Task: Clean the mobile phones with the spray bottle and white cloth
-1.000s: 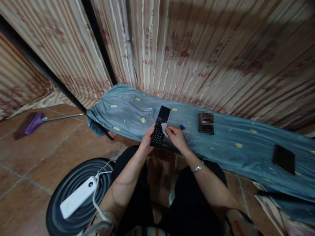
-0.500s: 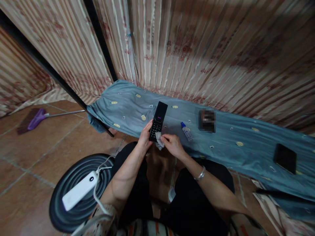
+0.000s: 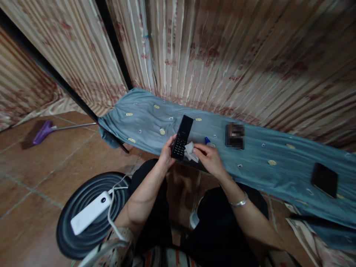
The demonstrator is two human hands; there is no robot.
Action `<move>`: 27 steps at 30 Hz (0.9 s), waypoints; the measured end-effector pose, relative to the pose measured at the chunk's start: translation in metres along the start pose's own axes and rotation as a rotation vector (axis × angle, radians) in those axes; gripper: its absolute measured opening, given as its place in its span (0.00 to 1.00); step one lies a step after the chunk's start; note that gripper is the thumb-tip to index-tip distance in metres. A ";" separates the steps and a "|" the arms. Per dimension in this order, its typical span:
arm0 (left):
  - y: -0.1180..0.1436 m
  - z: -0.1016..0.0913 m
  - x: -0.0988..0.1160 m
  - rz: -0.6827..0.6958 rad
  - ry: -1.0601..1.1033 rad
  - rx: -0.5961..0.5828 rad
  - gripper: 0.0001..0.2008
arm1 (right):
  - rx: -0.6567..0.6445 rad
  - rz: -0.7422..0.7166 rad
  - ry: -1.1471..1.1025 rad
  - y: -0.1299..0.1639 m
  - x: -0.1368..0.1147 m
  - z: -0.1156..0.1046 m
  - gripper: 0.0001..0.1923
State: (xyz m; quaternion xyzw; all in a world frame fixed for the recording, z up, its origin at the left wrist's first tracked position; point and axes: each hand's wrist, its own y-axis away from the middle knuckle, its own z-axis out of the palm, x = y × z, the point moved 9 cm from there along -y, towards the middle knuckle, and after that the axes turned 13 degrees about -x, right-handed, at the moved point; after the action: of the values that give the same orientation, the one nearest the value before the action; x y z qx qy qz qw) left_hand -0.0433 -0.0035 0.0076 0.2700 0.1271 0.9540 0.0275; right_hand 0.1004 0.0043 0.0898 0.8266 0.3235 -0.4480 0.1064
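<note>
An unfolded black flip phone [image 3: 182, 138] is held by its keypad half in my left hand [image 3: 167, 152], whose fingers wrap its left side and underside. The keys and the dark screen face up toward me. My right hand [image 3: 208, 158] pinches a crumpled white tissue [image 3: 191, 151] between thumb and fingers, just right of the keypad. Whether the tissue touches the phone's edge I cannot tell. Beyond my right hand lies a small bottle with a blue cap [image 3: 207, 140], its body mostly hidden by the hand.
A blue-green cloth [image 3: 150, 122] covers the long bench. On it lie a dark, partly blurred object [image 3: 235, 136] and a black wallet-like item [image 3: 324, 180]. At left, a white power bank [image 3: 90, 213] with a cable rests on a round black stool [image 3: 65, 230]. A purple broom [image 3: 43, 132] lies beyond.
My right hand has moved right with the tissue, off the keypad, and now covers much of the bottle. The phone has shifted slightly right, and its screen's purple mark is gone.
</note>
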 end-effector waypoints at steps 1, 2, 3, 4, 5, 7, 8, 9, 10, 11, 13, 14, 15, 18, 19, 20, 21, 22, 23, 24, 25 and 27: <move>-0.001 0.000 -0.002 0.001 0.001 0.007 0.14 | 0.083 -0.015 0.059 0.002 -0.001 -0.005 0.16; -0.001 0.000 -0.003 0.004 0.001 0.014 0.14 | 0.131 -0.043 0.136 0.004 -0.004 -0.006 0.16; -0.002 0.000 -0.004 0.006 -0.002 0.020 0.15 | 0.143 -0.084 0.218 0.006 -0.008 -0.002 0.16; -0.002 0.000 -0.005 0.005 -0.007 0.022 0.15 | 0.130 -0.133 0.294 0.007 -0.014 0.006 0.17; -0.002 0.000 -0.006 0.002 -0.012 0.022 0.15 | 0.099 -0.186 0.357 0.007 -0.019 0.016 0.17; -0.002 0.001 -0.008 0.000 -0.020 0.022 0.15 | 0.055 -0.262 0.443 0.010 -0.027 0.034 0.17; -0.002 0.001 -0.009 0.001 -0.022 0.022 0.15 | 0.049 -0.286 0.473 0.011 -0.030 0.042 0.18; -0.002 0.001 -0.009 0.004 -0.025 0.022 0.14 | 0.046 -0.303 0.494 0.012 -0.033 0.048 0.19; -0.002 0.001 -0.009 0.005 -0.029 0.019 0.14 | 0.042 -0.317 0.507 0.013 -0.035 0.052 0.19; -0.003 0.001 -0.010 0.005 -0.032 0.015 0.13 | 0.037 -0.326 0.513 0.013 -0.036 0.056 0.20; -0.003 -0.001 -0.012 0.001 -0.032 0.011 0.12 | 0.021 -0.336 0.512 0.013 -0.036 0.059 0.20; -0.004 -0.002 -0.012 0.001 -0.029 0.011 0.11 | 0.014 -0.341 0.510 0.013 -0.036 0.060 0.20; -0.005 -0.003 -0.012 0.001 -0.023 0.013 0.10 | 0.011 -0.349 0.510 0.013 -0.036 0.060 0.20; -0.005 -0.005 -0.012 0.004 0.001 0.023 0.10 | 0.021 -0.382 0.527 0.014 -0.038 0.057 0.19; -0.005 -0.005 -0.012 0.003 0.008 0.023 0.11 | 0.027 -0.390 0.533 0.015 -0.038 0.056 0.19; -0.004 -0.004 -0.011 0.000 0.014 0.019 0.12 | 0.030 -0.395 0.537 0.015 -0.039 0.054 0.18; -0.004 -0.003 -0.011 -0.006 0.018 0.012 0.13 | 0.033 -0.397 0.542 0.016 -0.039 0.053 0.18; -0.003 -0.001 -0.010 -0.013 0.017 0.003 0.14 | 0.034 -0.399 0.546 0.017 -0.039 0.052 0.18; -0.002 0.001 -0.009 -0.015 0.013 -0.005 0.15 | 0.037 -0.401 0.553 0.018 -0.040 0.051 0.18; -0.001 0.004 -0.007 -0.011 0.006 -0.016 0.15 | 0.040 -0.403 0.560 0.020 -0.040 0.049 0.18; 0.000 0.005 -0.004 -0.002 -0.003 -0.025 0.15 | 0.043 -0.404 0.568 0.021 -0.040 0.048 0.18; 0.001 0.009 0.000 0.021 -0.020 -0.049 0.16 | 0.044 -0.399 0.579 0.023 -0.040 0.046 0.18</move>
State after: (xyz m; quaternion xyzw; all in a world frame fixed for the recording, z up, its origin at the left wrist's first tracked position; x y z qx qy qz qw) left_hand -0.0390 -0.0024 0.0153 0.2803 0.1008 0.9543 0.0254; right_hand 0.0689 -0.0525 0.0926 0.8420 0.4855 -0.2141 -0.0971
